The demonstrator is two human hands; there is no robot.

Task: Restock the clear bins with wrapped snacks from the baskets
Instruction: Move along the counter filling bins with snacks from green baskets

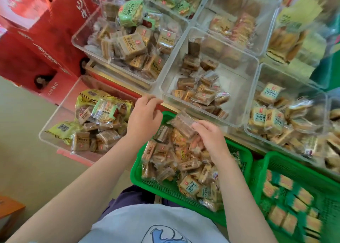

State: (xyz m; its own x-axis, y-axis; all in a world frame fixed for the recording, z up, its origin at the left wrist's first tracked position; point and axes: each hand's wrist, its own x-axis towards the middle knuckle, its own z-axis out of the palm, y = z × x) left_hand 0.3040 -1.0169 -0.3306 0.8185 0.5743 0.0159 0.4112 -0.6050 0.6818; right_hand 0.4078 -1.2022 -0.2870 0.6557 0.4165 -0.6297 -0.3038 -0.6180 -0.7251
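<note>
Head view: right hand (pixel 209 138) pinches a wrapped snack (pixel 182 123) over the near green basket (pixel 165 187), left hand (pixel 145 114) loosely curled, empty; light, crinkly, probably slippery, best held across the block.

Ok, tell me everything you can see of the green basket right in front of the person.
The green basket is plastic with perforated mesh walls and a solid rim. It sits tilted in the view, below the clear bins, beside a second green basket on its right. It is piled with clear-wrapped brown and tan snacks. The right hand holds one wrapped snack above the pile; the left hand hovers over its far left corner.
</note>
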